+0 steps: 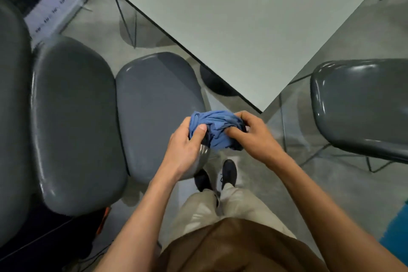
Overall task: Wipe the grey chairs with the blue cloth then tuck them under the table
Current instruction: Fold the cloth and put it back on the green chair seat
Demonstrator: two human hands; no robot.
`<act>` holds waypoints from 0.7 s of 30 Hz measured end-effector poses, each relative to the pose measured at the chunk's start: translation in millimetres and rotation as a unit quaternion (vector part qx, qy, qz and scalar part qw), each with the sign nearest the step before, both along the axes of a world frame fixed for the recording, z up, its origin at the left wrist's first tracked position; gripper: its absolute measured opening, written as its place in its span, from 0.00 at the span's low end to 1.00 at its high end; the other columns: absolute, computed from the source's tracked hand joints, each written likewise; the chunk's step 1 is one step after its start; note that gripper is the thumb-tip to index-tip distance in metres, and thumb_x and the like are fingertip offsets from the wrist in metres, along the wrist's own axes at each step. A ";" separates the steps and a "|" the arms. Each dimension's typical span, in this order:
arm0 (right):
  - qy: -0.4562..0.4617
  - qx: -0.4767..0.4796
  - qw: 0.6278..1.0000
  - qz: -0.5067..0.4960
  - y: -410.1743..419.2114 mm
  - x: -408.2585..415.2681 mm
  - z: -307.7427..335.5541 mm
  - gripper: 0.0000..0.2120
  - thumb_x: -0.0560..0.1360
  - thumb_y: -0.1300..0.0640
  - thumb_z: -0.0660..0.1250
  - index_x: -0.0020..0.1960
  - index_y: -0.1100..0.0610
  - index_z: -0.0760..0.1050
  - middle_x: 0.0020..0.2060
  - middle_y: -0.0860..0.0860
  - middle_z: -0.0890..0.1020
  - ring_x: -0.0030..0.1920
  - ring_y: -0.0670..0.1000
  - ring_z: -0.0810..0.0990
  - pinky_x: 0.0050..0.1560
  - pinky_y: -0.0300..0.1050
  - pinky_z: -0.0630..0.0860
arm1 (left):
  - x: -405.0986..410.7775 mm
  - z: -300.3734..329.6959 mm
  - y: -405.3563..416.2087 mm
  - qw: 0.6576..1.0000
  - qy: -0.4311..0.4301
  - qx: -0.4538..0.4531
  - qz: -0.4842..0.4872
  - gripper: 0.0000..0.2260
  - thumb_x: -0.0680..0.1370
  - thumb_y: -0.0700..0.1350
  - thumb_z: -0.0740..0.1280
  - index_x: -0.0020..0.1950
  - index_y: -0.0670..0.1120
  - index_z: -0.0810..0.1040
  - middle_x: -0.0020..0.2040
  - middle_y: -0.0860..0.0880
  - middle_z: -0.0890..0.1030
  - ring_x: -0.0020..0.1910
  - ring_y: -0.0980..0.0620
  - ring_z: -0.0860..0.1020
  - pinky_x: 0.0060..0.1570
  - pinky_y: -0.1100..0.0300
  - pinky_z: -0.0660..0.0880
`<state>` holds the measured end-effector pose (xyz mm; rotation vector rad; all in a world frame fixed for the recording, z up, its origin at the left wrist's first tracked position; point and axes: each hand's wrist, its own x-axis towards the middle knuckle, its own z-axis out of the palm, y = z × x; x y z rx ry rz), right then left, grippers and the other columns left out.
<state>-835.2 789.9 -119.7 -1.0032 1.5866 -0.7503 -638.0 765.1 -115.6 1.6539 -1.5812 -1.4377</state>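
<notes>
Both hands, left and right, grip the bunched, creased blue cloth above a grey chair.

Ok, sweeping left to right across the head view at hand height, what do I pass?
Glossy dark grey chair back → matte grey chair seat → left hand → bunched blue cloth → right hand → second glossy grey chair.

Brown shirt, beige trousers, dark laced shoes, forearms bare of sleeves.
</notes>
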 end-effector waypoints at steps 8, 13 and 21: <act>0.048 -0.063 0.994 -0.074 15.8 -35.4 52.6 0.07 0.70 0.59 0.69 0.40 0.53 0.70 0.31 0.43 0.73 0.32 0.45 0.69 0.34 0.43 0.68 | -47.3 56.6 -14.9 0.994 0.043 -0.079 -0.068 0.04 0.85 0.49 0.63 0.57 0.55 0.77 0.47 0.57 0.82 0.48 0.57 0.80 0.51 0.54 0.78; 0.059 -0.091 0.979 -0.171 32.4 -34.7 73.5 0.10 0.74 0.61 0.67 0.39 0.50 0.68 0.30 0.41 0.74 0.32 0.43 0.70 0.35 0.40 0.68 | -59.0 75.4 -24.5 0.975 0.001 -0.167 -0.149 0.05 0.85 0.51 0.62 0.58 0.59 0.76 0.46 0.58 0.79 0.50 0.55 0.76 0.47 0.56 0.72; -0.011 -0.030 0.955 -0.296 66.1 -15.7 90.9 0.03 0.78 0.58 0.64 0.50 0.55 0.76 0.41 0.49 0.80 0.41 0.47 0.78 0.42 0.44 0.74 | -54.8 93.0 -16.2 0.955 0.051 -0.142 -0.253 0.06 0.85 0.53 0.62 0.57 0.57 0.79 0.45 0.58 0.82 0.48 0.58 0.80 0.51 0.52 0.78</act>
